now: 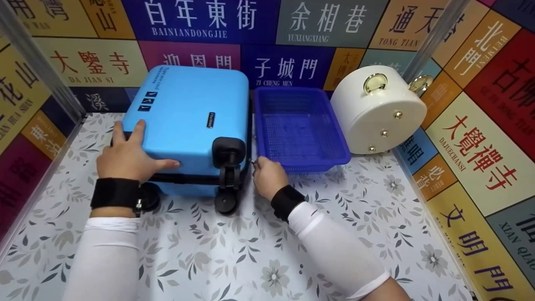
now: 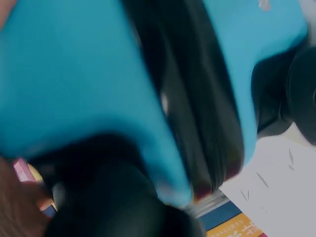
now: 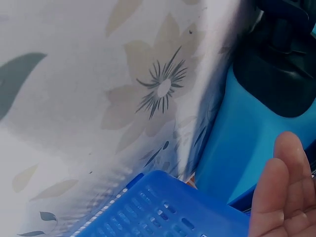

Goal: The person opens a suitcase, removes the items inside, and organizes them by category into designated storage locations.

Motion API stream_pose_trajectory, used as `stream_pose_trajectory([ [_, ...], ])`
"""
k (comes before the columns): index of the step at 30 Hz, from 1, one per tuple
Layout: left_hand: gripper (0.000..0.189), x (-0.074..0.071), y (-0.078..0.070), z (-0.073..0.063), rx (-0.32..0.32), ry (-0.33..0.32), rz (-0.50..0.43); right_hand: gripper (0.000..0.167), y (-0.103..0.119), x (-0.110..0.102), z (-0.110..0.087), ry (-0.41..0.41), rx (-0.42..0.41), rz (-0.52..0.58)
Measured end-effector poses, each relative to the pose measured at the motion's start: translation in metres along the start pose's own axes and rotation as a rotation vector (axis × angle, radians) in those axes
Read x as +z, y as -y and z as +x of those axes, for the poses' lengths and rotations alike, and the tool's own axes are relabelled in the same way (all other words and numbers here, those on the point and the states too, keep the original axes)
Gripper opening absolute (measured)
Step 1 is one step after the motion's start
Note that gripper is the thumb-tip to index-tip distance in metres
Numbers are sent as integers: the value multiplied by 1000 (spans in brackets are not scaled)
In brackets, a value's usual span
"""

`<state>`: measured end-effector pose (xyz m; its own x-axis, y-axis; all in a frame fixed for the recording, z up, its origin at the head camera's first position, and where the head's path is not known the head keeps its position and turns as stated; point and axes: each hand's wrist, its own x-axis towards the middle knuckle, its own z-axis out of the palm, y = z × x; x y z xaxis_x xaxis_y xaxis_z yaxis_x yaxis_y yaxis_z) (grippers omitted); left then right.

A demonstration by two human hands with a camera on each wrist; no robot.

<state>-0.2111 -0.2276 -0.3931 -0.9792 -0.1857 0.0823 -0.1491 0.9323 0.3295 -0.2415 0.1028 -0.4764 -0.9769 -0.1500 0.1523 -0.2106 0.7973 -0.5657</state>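
A light-blue suitcase (image 1: 188, 108) lies flat on the floral surface, its black wheels towards me. My left hand (image 1: 129, 154) rests on its near left corner with the fingers spread. At the suitcase's right side, my right hand (image 1: 269, 175) pinches a small dark zipper pull (image 1: 252, 162) between thumb and finger. The left wrist view shows the blue shell (image 2: 69, 74) and the black band (image 2: 182, 89) around its side, blurred. In the right wrist view, fingers (image 3: 271, 192) show beside the suitcase (image 3: 237, 128); the zipper pull is hidden there.
A blue plastic basket (image 1: 345, 156) stands just right of the suitcase, close to my right hand. Beyond it is a rounded white case (image 1: 355, 113) with gold fittings. Panels with printed characters (image 1: 288, 67) wall in the back and sides.
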Motion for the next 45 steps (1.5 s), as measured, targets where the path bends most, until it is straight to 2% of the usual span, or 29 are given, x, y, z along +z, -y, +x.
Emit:
stream_pose_trajectory([
  [5, 147, 3, -8, -4, -62, 7, 11, 21, -2, -4, -5, 36, 35, 46],
  [11, 151, 12, -30, -8, -130, 21, 55, 23, -11, -8, -12, -50, -18, 23],
  [14, 151, 15, -37, -10, -147, 29, 72, 21, -11, -7, -16, -56, -3, 56],
  [18, 149, 17, -43, -13, -156, 13, 73, 17, -8, -5, -21, -47, 12, 63],
  [22, 146, 20, -49, -15, -153, -7, 66, 17, -5, -4, -23, -71, 11, 71],
  [27, 144, 21, -54, -20, -164, -7, 75, 18, -2, -2, -25, -75, 33, 119],
  [31, 142, 22, -58, -22, -174, -5, 75, 11, 1, 2, -27, -100, 15, 138],
  [36, 139, 23, -64, -25, -196, -9, 63, 11, 4, 8, -25, -130, -23, 161],
  [45, 133, 26, -74, -31, -202, -27, 70, 15, 9, 9, -21, -112, -19, 137],
])
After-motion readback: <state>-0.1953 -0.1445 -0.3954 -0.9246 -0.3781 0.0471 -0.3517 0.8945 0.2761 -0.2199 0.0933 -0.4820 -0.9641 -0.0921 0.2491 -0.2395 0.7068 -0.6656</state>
